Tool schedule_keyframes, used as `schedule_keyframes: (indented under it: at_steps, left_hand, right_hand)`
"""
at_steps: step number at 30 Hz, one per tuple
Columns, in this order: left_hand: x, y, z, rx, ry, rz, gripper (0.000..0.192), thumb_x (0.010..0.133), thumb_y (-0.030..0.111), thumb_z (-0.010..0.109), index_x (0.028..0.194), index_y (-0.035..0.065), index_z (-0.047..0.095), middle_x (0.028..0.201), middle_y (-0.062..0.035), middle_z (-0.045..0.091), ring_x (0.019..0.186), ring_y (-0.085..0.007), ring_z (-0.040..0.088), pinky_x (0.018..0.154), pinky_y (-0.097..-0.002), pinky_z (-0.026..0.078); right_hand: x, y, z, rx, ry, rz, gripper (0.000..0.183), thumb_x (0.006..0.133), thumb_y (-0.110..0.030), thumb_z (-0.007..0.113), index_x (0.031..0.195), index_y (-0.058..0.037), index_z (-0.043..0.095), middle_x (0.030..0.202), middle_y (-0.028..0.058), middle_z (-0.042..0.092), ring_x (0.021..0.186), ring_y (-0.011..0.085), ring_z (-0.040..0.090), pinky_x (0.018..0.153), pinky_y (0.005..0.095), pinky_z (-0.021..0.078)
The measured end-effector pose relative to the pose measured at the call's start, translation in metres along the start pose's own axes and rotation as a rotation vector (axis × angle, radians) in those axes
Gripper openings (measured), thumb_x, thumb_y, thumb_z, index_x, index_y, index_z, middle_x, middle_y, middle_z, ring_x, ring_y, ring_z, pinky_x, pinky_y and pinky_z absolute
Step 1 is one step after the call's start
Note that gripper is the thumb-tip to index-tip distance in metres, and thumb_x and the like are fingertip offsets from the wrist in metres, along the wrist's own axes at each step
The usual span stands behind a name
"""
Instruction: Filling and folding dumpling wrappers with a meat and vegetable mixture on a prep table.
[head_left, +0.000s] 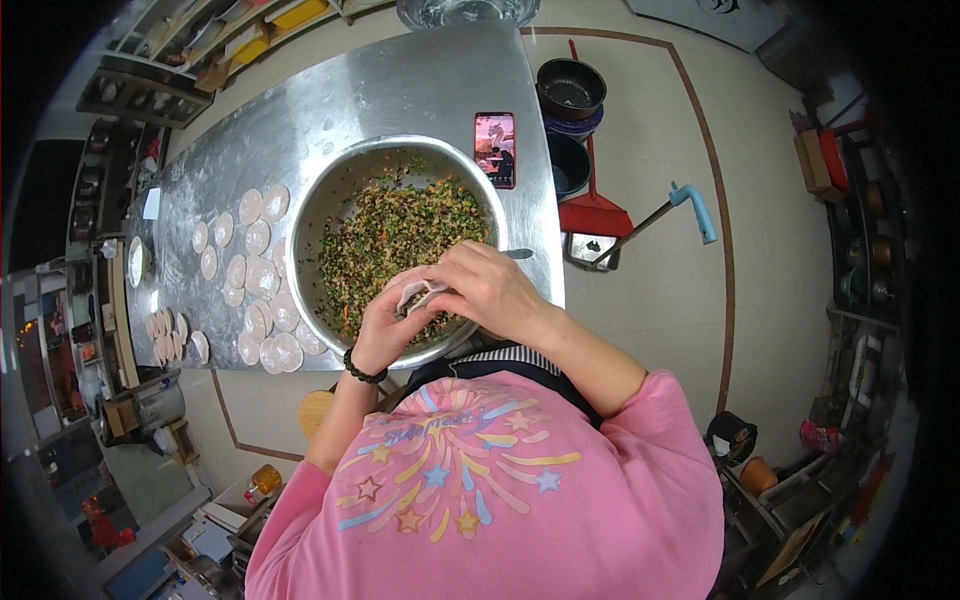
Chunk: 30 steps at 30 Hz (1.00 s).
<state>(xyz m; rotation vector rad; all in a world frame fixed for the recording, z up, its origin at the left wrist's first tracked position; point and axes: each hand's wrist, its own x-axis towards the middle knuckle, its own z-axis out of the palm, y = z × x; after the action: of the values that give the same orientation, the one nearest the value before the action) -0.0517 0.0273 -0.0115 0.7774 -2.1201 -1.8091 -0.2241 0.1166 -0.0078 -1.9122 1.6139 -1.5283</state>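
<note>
Over the near part of a large steel bowl (300, 300), both hands hold one dumpling wrapper (411, 292) with its edge partly folded and some filling visible inside. My left hand (386, 311) cradles it from the left, with a dark beaded bracelet at the wrist. The fingers of my right hand (487, 289) pinch the wrapper's right edge. Chopped filling (397, 225) in green, brown and orange covers much of the bowl's inside. Flat round dough wrappers (262, 277) lie in a loose, partly overlapping group on the table to the bowl's left.
The steel table (420, 82) carries a lit phone (495, 150) beyond the bowl's right side. Several small dough pieces (166, 335) and a pale dish (138, 261) sit at its far left. Right of the table are dark pots (571, 84), a red broom (596, 216) and a blue-handled dustpan (694, 210).
</note>
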Motion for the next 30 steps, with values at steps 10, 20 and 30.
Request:
schedule_keyframes:
  at_steps: [10,20,30]
  left_hand:
    - [-0.017,0.007,-0.01,-0.553,-0.078,-0.109,0.094,0.057,-0.01,0.059,0.141,0.008,0.02,0.12,-0.0104,0.05,0.102,-0.0201,0.054,0.082,-0.0293,0.047]
    - [-0.005,0.017,0.0,-0.062,0.012,-0.133,0.047,0.073,-0.001,0.063,0.119,0.0019,0.051,0.106,-0.0045,0.06,0.097,-0.0127,0.056,0.085,-0.0258,0.045]
    - [-0.005,0.014,-0.001,-0.245,0.016,-0.079,0.049,0.074,0.0,0.063,0.12,-0.0005,0.049,0.111,-0.0064,0.057,0.098,-0.0114,0.055,0.087,-0.0257,0.045]
  right_hand:
    - [0.013,-0.029,-0.011,0.205,0.116,0.107,0.013,0.07,-0.007,0.069,0.08,-0.0024,0.062,0.075,0.0084,0.058,0.069,0.0228,0.057,0.06,0.0312,0.0465]
    - [0.007,-0.015,-0.005,0.197,0.074,0.174,0.02,0.07,-0.009,0.07,0.086,-0.0022,0.062,0.079,0.0086,0.057,0.07,0.0235,0.057,0.062,0.0317,0.0462]
    - [0.013,-0.02,-0.004,0.04,0.156,-0.005,0.019,0.065,-0.008,0.071,0.082,-0.0034,0.062,0.076,0.0062,0.056,0.069,0.0224,0.055,0.061,0.0322,0.0456]
